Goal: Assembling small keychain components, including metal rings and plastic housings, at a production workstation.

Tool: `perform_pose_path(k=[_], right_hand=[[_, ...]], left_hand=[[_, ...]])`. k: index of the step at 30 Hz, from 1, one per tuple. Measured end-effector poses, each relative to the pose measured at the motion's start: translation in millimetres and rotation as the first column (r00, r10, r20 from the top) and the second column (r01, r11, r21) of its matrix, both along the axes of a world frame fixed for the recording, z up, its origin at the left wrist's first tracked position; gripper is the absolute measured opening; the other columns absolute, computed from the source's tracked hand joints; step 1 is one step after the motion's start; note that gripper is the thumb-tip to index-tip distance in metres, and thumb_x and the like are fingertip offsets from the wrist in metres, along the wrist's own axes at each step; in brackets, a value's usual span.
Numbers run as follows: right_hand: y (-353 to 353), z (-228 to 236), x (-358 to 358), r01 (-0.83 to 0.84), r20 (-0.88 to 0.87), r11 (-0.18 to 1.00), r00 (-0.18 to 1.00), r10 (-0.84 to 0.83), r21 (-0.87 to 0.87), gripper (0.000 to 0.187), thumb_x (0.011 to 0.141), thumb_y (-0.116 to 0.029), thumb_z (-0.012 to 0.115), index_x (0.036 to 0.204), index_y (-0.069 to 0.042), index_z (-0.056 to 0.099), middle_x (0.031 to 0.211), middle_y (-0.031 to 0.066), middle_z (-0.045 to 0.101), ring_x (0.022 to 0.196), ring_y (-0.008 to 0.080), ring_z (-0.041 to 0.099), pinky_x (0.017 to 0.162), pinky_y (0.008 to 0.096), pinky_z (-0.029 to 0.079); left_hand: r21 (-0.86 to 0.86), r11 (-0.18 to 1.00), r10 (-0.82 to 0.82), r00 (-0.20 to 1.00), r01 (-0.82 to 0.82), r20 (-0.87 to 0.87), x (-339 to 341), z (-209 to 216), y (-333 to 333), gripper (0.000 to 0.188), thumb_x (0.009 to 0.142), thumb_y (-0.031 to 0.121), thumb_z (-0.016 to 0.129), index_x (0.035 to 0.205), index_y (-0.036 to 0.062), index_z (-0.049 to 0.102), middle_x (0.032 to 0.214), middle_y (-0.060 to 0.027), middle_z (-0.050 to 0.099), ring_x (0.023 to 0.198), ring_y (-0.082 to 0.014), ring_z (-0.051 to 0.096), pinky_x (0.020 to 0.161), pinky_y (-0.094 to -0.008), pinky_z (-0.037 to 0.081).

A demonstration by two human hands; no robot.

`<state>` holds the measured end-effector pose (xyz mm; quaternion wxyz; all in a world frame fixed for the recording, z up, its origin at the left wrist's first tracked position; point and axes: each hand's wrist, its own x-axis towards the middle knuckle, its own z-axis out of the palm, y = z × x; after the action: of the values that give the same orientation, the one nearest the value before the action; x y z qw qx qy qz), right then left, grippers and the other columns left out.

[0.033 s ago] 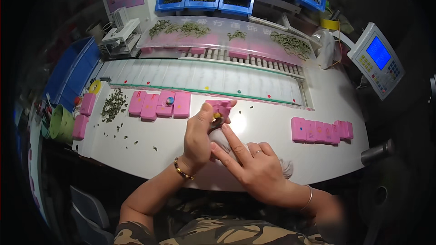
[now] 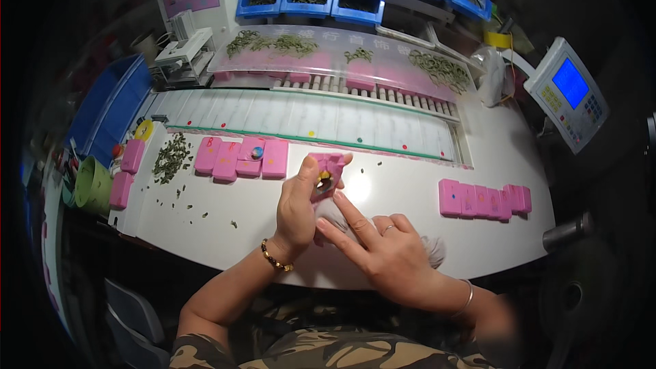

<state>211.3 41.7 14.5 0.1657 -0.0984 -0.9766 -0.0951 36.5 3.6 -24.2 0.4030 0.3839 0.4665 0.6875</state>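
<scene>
My left hand (image 2: 299, 206) is closed round a pink rubber mold (image 2: 332, 162), held upright above the white table at the middle. A small yellow patch and a dark opening show on the mold's near side. Just to its right, my right hand (image 2: 395, 257) grips a greyish-white cloth bundle (image 2: 331, 214), its index and middle fingers lying along the top. The cloth sits close below the mold; whether they touch I cannot tell. A tail of the cloth hangs out beyond the right hand.
Pink molds (image 2: 275, 158) stand in a row at the left, with more pink molds (image 2: 449, 197) at the right. Small dark green pieces (image 2: 172, 158) lie heaped at the left. Behind are a tiled strip (image 2: 294, 117), a clear cover (image 2: 328, 52) and a blue-screened control panel (image 2: 571, 92).
The cloth has come slightly down from the mold, and more of the mold's dark opening shows. My left hand still holds the mold.
</scene>
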Motion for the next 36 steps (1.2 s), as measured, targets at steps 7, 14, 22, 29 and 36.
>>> perform_pose_path(k=[7,14,22,29,36], right_hand=[[45,-22,19,0.236,0.134,0.966,0.966,-0.221,-0.108,0.053,0.078,-0.005,0.058,0.130,-0.013,0.056,0.135,0.0187,0.054,0.079,0.0249,0.062,0.075,0.0370,0.043],[52,-22,-59,0.031,-0.124,0.965,0.990,-0.065,-0.259,0.052,0.079,-0.011,0.066,0.128,0.001,0.051,0.134,0.0187,0.050,0.121,0.0336,0.047,0.093,0.0444,0.042],[39,-81,-192,-0.086,-0.130,0.955,0.990,0.051,-0.285,0.045,0.073,-0.010,0.070,0.114,0.002,0.056,0.113,0.0161,0.055,0.107,0.0322,0.051,0.091,0.0391,0.047],[39,-83,-159,-0.250,-0.304,0.954,0.933,0.192,-0.165,0.009,0.077,-0.006,0.060,0.084,-0.001,0.057,0.086,0.0147,0.058,0.082,0.0307,0.059,0.070,0.0367,0.051],[67,14,-68,-0.097,-0.493,0.979,0.870,-0.005,-0.180,0.007,0.074,0.001,0.061,0.080,-0.002,0.059,0.083,0.0119,0.058,0.079,0.0319,0.057,0.069,0.0397,0.048]], left_hand=[[-0.031,0.959,0.274,0.900,-0.281,0.338,-50,-9,-12,0.052,0.100,0.040,0.049,0.130,-0.0018,0.052,0.082,0.0003,0.051,0.069,-0.0066,0.051,0.067,-0.0238,0.050],[0.135,0.821,0.534,0.830,-0.554,0.162,-98,-4,-51,0.050,0.089,0.007,0.069,0.133,-0.0034,0.047,0.118,-0.0080,0.057,0.108,-0.0140,0.056,0.099,-0.0289,0.045],[0.182,0.783,0.622,0.756,-0.595,-0.203,-87,1,-80,0.047,0.088,0.012,0.071,0.127,-0.0062,0.050,0.119,-0.0094,0.057,0.109,-0.0138,0.055,0.097,-0.0285,0.044],[0.020,0.905,0.418,0.879,-0.425,-0.229,-71,1,-85,0.051,0.083,0.004,0.074,0.127,-0.0039,0.050,0.110,-0.0082,0.059,0.099,-0.0128,0.059,0.083,-0.0258,0.051],[0.017,0.930,0.307,0.750,-0.367,-0.586,-48,-13,-60,0.073,0.072,-0.001,0.077,0.136,0.0028,0.041,0.101,-0.0097,0.058,0.094,-0.0197,0.061,0.086,-0.0320,0.049]])
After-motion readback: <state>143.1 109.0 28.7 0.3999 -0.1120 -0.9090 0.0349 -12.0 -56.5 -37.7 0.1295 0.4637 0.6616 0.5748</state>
